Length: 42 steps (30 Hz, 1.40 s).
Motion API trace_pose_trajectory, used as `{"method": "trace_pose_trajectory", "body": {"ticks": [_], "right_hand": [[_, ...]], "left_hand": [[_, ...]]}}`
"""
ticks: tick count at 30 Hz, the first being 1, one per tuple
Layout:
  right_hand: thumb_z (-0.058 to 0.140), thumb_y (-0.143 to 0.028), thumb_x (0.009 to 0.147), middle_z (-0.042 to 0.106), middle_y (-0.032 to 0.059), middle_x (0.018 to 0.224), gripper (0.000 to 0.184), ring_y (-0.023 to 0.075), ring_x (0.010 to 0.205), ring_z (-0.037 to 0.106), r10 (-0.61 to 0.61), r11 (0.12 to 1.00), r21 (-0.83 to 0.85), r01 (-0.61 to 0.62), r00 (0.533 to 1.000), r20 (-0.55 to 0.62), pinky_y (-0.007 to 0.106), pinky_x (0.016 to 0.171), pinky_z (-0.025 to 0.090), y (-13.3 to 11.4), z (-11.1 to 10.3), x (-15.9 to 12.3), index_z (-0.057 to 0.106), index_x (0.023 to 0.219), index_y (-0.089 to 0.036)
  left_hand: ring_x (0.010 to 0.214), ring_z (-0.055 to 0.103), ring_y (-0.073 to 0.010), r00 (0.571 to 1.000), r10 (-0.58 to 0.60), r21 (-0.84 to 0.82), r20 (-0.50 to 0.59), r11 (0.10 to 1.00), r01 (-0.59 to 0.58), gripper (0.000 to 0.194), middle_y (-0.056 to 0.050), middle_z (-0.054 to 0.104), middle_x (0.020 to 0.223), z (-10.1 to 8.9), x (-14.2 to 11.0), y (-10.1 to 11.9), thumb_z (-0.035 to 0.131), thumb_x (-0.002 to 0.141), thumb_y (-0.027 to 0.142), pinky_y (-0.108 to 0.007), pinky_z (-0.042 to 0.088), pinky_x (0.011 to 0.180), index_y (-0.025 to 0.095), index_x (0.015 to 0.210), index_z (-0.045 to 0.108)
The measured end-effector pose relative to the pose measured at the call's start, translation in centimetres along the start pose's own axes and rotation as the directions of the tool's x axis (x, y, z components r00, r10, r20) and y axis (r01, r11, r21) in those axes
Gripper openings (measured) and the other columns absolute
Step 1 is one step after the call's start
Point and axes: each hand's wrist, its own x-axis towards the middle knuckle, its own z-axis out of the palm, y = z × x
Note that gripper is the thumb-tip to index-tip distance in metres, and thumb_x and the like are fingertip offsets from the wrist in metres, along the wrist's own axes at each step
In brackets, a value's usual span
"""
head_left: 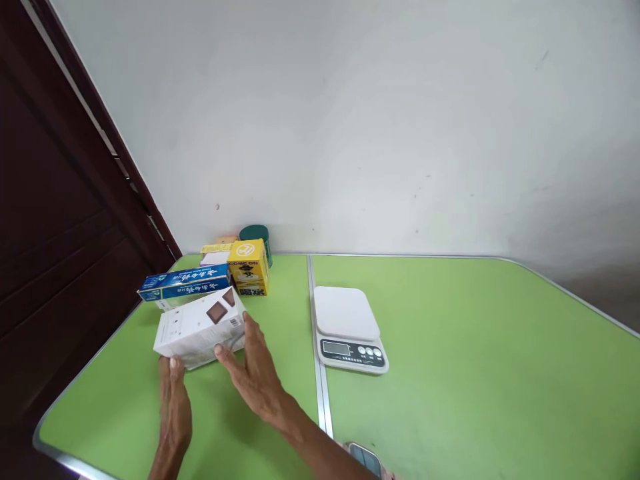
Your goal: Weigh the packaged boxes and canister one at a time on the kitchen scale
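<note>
A long white box [200, 323] with brown squares printed on it sits tilted between my two hands at the left of the table. My left hand [174, 403] touches its near left corner with the thumb and fingertips. At the other end, my right hand [255, 373] grips it, fingers along the right end and thumb on the front side. Behind the white box lies a blue toothpaste box [187, 283]. A yellow box [249, 267] with "COME ON" print stands to the right of that.
A white kitchen scale [347, 320] with a dark display panel stands right of the table's metal seam [319, 360]. At the back left are a dark green lidded jar [255, 233] and smaller boxes. A wall borders the green table [475, 373]; a dark door [65, 220] is at left.
</note>
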Motion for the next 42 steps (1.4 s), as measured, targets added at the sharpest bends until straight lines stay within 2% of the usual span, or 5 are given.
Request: {"method": "trace_pose_trajectory", "body": {"ticks": [10, 16, 21, 28, 42], "right_hand": [[0.065, -0.070, 0.090, 0.062, 0.0117, 0.150, 0.082, 0.0366, 0.138, 0.057, -0.140, 0.987, -0.130, 0.090, 0.878, -0.458, 0.055, 0.113, 0.049, -4.1, -16.3, -2.4, 0.049, 0.158, -0.028], [0.061, -0.068, 0.093, 0.066, 0.0107, 0.146, 0.070, 0.0346, 0.130, 0.064, -0.076, 0.993, -0.116, 0.018, 0.849, -0.523, 0.050, 0.103, 0.056, -3.6, -21.0, -3.3, 0.054, 0.151, -0.029], [0.063, -0.068, 0.091, 0.069, 0.0120, 0.142, 0.072, 0.0356, 0.120, 0.070, -0.030, 0.999, -0.054, 0.000, 0.839, -0.543, 0.049, 0.091, 0.061, -0.9, -22.9, -3.3, 0.056, 0.151, -0.029], [0.045, -0.082, 0.092, 0.073, 0.0184, 0.123, 0.074, 0.0338, 0.115, 0.070, -0.030, 0.993, -0.099, -0.067, 0.660, -0.750, 0.050, 0.102, 0.055, 6.0, -27.7, -3.6, 0.070, 0.118, -0.017], [0.044, -0.079, 0.094, 0.073, 0.0194, 0.127, 0.073, 0.0349, 0.117, 0.069, -0.089, 0.977, -0.197, -0.084, 0.679, -0.729, 0.052, 0.106, 0.051, 6.1, -27.4, -4.2, 0.070, 0.120, -0.016]], "left_hand": [[0.164, 0.024, -0.0306, 0.908, 0.152, -0.206, 0.391, 0.976, -0.075, 0.077, -0.010, 0.039, 0.171, 15.1, -2.2, 6.7, 0.045, 0.100, 0.071, -0.043, 0.026, 0.132, 0.025, 0.162, 0.039], [0.156, 0.038, -0.0304, 0.825, 0.210, -0.250, 0.524, 0.964, -0.087, 0.077, -0.016, 0.041, 0.167, 20.7, -2.7, 6.8, 0.043, 0.102, 0.069, -0.045, 0.030, 0.129, 0.021, 0.162, 0.038], [0.158, 0.036, -0.0301, 0.818, 0.241, -0.250, 0.522, 0.960, -0.123, 0.073, -0.014, 0.041, 0.169, 20.8, -1.9, 5.9, 0.045, 0.102, 0.068, -0.046, 0.028, 0.130, 0.023, 0.160, 0.043], [0.141, 0.058, -0.0364, 0.903, -0.026, -0.292, 0.428, 0.942, 0.165, 0.097, -0.024, 0.055, 0.156, 20.0, 1.5, -0.3, 0.050, 0.087, 0.088, -0.056, 0.040, 0.123, 0.016, 0.152, 0.050], [0.138, 0.062, -0.0365, 0.907, -0.049, -0.293, 0.417, 0.938, 0.186, 0.101, -0.027, 0.058, 0.151, 19.7, 1.7, -1.2, 0.051, 0.086, 0.088, -0.055, 0.042, 0.123, 0.012, 0.152, 0.049]]}}
